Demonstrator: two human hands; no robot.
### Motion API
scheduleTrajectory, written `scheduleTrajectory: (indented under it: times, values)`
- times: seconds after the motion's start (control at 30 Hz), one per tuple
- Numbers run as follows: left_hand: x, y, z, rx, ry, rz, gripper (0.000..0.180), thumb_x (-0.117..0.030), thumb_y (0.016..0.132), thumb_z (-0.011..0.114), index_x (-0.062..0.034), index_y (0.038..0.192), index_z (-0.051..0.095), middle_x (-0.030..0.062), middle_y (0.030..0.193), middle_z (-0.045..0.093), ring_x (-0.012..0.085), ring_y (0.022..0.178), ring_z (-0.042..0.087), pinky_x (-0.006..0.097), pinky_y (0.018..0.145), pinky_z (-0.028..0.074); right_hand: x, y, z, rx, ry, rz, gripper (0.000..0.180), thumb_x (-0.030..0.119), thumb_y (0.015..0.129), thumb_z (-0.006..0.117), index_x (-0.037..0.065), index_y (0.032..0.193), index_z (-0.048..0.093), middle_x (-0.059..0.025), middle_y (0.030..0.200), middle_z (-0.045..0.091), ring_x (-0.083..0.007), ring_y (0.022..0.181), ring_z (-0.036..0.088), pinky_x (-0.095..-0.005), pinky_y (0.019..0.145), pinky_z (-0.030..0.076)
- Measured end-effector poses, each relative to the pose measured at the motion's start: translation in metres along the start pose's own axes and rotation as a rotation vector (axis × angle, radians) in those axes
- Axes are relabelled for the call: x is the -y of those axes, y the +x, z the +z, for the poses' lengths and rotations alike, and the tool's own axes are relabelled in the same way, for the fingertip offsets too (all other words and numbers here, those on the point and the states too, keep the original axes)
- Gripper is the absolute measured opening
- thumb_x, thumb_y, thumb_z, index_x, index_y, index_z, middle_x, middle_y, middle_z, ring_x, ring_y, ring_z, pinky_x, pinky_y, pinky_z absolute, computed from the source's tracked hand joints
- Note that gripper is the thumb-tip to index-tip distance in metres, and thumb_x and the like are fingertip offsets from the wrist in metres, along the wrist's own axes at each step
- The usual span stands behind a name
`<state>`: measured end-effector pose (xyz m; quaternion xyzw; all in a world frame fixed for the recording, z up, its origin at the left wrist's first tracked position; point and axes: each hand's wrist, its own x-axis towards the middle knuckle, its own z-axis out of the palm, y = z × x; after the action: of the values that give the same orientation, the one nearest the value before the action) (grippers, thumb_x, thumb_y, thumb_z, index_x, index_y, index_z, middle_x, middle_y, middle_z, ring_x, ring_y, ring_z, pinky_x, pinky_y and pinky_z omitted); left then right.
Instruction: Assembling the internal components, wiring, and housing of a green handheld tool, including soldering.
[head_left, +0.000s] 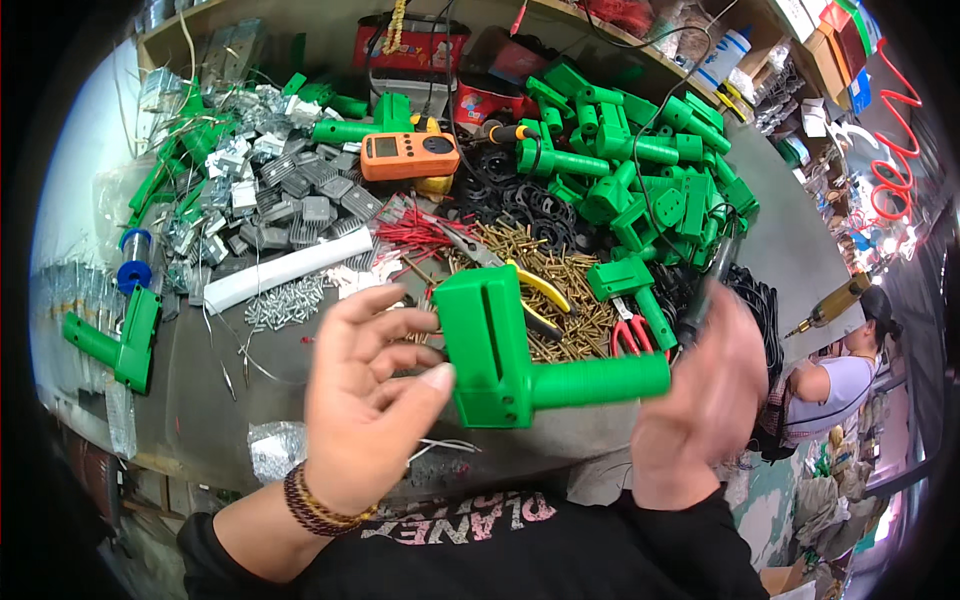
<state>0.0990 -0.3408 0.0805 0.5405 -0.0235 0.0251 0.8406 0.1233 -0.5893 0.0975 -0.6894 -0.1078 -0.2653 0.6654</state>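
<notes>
My left hand [375, 395] grips a green plastic tool housing [490, 345] by its left edge, thumb and fingertips at its side. The housing has a blocky slotted body, and its round ribbed handle [600, 388] points right. My right hand [705, 395] is blurred by motion beyond the end of that handle. A dark pen-shaped tool [708, 290] stands tilted by its fingers; whether they hold it cannot be made out. Behind the housing lie yellow-handled pliers [540, 290] on a pile of brass screws [575, 320], with red-handled scissors [630, 330] beside them.
Many green housings [640, 150] are heaped at the back right. An orange multimeter [410, 155] sits before red boxes. Grey metal-like parts [300, 190], a white strip [290, 270] and silver screws [285, 303] lie left. A solder spool [135, 258] stands far left. Another person [830, 380] is at right.
</notes>
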Motion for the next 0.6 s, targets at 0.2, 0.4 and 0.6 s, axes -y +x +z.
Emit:
scheduleTrajectory:
  times: [0.2,0.4,0.6]
  values:
    - [0.039,0.012,-0.012,0.122,0.858,0.395,0.077,-0.016,0.083,0.075,0.0051,0.144,0.033,0.0258,0.14,0.044,0.0403,0.129,0.047,0.045,0.11,0.037,-0.051,-0.029,0.033,0.637,0.085,0.101,0.048,0.019,0.102,0.052,-0.006,0.141,0.041,-0.0239,0.131,0.059,-0.0279,0.107,0.064,-0.0373,0.095,0.05]
    - [0.027,0.022,-0.013,-0.04,0.73,0.31,0.084,-0.012,0.077,0.079,0.0022,0.146,0.034,0.0226,0.131,0.054,0.0334,0.121,0.055,0.042,0.104,0.043,-0.007,-0.044,0.042,0.79,0.179,-0.591,0.026,0.01,0.095,0.054,0.001,0.118,0.062,-0.0169,0.113,0.067,-0.0333,0.097,0.066,-0.0492,0.09,0.051]
    - [0.01,-0.009,0.002,0.342,0.747,0.512,0.08,-0.009,0.069,0.082,0.0028,0.139,0.046,0.0187,0.127,0.06,0.0353,0.107,0.059,0.043,0.093,0.048,-0.014,-0.017,0.035,0.823,0.287,0.313,0.101,0.019,0.074,0.087,0.0,0.153,0.027,-0.0159,0.141,0.048,-0.0285,0.128,0.051,-0.0391,0.107,0.04]
